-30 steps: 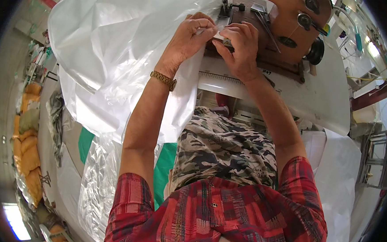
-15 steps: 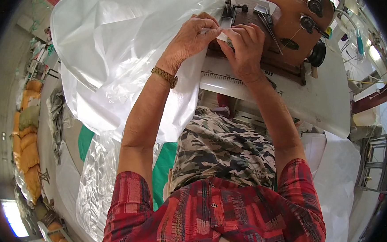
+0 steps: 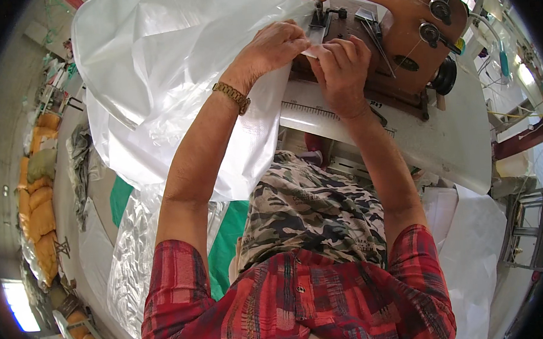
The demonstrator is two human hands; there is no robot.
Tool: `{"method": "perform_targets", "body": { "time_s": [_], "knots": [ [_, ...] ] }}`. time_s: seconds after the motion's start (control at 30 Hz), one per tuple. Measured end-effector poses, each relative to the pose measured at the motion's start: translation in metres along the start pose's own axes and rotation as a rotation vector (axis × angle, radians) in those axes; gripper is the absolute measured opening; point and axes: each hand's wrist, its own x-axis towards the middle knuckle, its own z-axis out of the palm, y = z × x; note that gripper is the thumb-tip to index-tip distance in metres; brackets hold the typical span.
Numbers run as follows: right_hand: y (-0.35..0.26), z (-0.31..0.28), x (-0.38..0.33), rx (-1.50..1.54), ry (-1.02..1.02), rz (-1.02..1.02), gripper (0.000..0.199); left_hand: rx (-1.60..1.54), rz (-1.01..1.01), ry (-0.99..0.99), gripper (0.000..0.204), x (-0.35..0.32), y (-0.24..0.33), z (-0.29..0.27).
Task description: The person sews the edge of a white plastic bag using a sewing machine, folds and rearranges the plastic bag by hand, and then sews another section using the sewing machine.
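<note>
A large sheet of translucent white plastic (image 3: 166, 70) spreads over the left of the table and hangs down its front. Its right edge is pinched between the fingers of my left hand (image 3: 274, 47) and my right hand (image 3: 342, 72), which almost meet just in front of the needle area. A small white strip of the edge shows between the fingertips. The brown sewing machine (image 3: 411, 5) stands right behind my hands, with its presser foot (image 3: 318, 19) just beyond them. My left fingertips are partly hidden from view.
The white table (image 3: 456, 139) has a printed ruler (image 3: 311, 109) along its front. A black handwheel (image 3: 445, 75) sticks out at the machine's right. Crinkled clear plastic (image 3: 134, 265) and green material (image 3: 230, 253) lie low on the left. Orange bundles (image 3: 37, 208) are stacked farther left.
My left hand has turned over slightly, its fingers now more folded over the plastic edge. My right fingers have curled in a little and shifted slightly down.
</note>
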Motion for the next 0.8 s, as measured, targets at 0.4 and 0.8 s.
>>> {"method": "perform_targets", "body": {
  "time_s": [0.4, 0.8],
  "knots": [
    [0.002, 0.003, -0.003, -0.052, 0.038, -0.002, 0.016, 0.091, 0.216, 0.390, 0.019, -0.012, 0.014, 0.011],
    [-0.004, 0.002, 0.000, -0.047, 0.091, -0.002, 0.016, 0.615, 0.378, 0.667, 0.036, -0.042, 0.001, 0.043]
  ]
}}
